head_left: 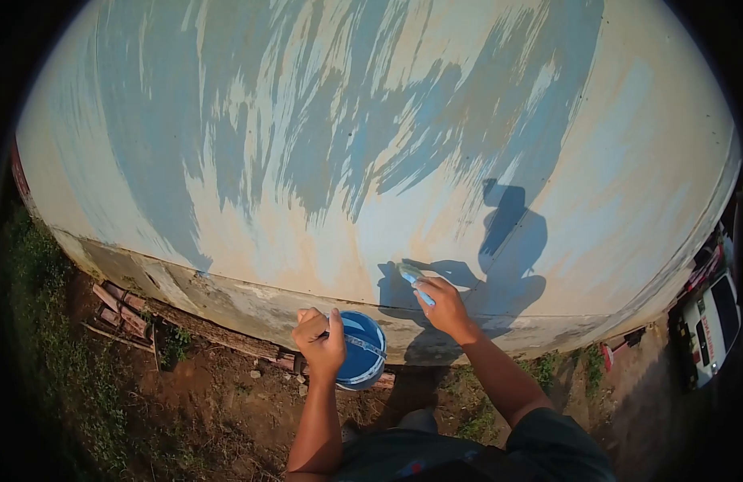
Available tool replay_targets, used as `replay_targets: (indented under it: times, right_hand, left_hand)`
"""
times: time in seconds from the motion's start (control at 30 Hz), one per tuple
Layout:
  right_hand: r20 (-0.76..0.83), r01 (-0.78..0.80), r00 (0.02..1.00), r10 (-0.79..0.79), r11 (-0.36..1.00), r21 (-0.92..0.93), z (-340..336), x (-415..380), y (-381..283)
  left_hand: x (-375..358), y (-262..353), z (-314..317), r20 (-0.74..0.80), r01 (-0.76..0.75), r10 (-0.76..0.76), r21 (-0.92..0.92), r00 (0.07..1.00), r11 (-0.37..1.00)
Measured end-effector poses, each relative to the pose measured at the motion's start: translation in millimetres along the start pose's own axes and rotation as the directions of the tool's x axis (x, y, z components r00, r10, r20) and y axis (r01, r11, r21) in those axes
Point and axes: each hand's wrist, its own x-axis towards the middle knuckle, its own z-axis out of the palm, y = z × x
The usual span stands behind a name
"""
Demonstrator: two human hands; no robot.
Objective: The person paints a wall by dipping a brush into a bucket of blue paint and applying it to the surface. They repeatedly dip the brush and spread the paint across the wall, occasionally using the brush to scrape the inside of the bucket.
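At the frame's lower centre, our right hand [441,303] is closed round the brush [418,287] by the wall [323,265], our left hand [320,341] clenched on the handle [363,346] of the bucket [359,373], just left of it, above the soil [211,394].

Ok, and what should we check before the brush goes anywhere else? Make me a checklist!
1. Right hand gripping paintbrush: ok.
2. Left hand holding paint bucket: ok.
3. Enough blue paint inside: cannot tell, depth doesn't show.
4. Wall fully covered: not ok, cream gaps show between blue strokes.
5. Ground free of trip hazards: not ok, wood pieces lie along the wall's foot.
6. Bristles freshly loaded: cannot tell, too small to see.
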Motion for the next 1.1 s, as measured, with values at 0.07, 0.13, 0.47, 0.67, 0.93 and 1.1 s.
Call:
replay_targets:
  times: [0.07,0.13,0.47,0.67,0.93,1.1]
  right_hand:
    - [0.101,0.103,0.991,-0.084,0.974,-0.2,6,-13,21]
    - [0.007,0.069,0.998,-0.069,0.973,-0.222,-10,-6,22]
    - [-0.058,-0.1,0.994,0.095,0.991,-0.092,38,-52,34]
    - [-0.037,-0.104,0.994,0.102,0.991,-0.08,6,-11,36]
    - [-0.36,-0.074,0.932,0.045,0.995,-0.07,-20,8,2]
    - [-0.069,-0.104,0.993,0.1,0.993,-0.048,3,-22,35]
  left_hand:
    - [-6,-3,-2,-0.006,0.019,-0.019,0.002,1.0,1.0]
    - [-9,-2,-6,0.015,0.016,-0.016,0.015,1.0,1.0]
    - [-23,-7,-20,0.032,0.043,-0.046,0.076,0.998,0.996]
    - [-29,0,-22,0.052,0.055,-0.063,0.145,0.997,0.988]
    - [-42,-4,-10,0.092,0.073,-0.087,0.146,0.992,0.987]
    - [-37,8,-5,0.099,0.053,-0.065,0.124,0.993,0.991]
